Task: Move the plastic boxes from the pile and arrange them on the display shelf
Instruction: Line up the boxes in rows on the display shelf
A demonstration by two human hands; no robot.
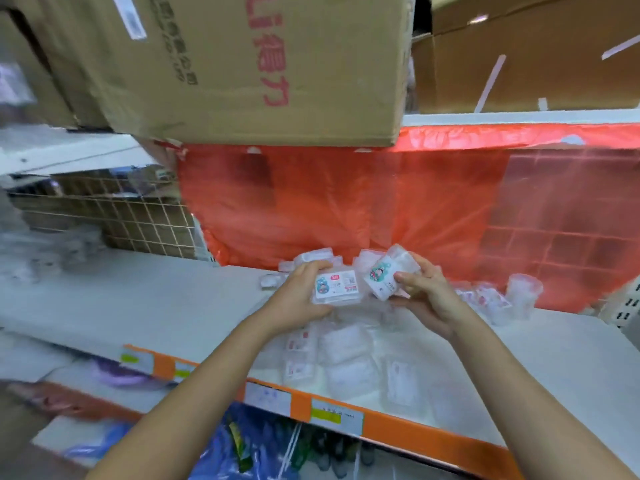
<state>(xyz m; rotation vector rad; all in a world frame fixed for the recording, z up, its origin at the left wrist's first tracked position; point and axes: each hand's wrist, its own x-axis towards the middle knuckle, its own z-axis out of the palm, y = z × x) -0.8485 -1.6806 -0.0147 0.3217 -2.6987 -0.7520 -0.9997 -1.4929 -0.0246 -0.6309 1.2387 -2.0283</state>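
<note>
Both hands grasping plastic boxes over display shelf (138, 306).
Left hand (304, 299) grips flat labelled box (335, 287); right hand (424, 296) pinches tilted box (384, 277), above the pile (346, 358) near the front edge.

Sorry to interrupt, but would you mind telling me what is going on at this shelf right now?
A person is stocking small clear plastic boxes on a white display shelf. The left hand holds one labelled box flat, and the right hand holds another tilted, both above the shelf. Loose boxes are piled behind the hands, against a red plastic sheet; others already lie in rows near the front.
</note>
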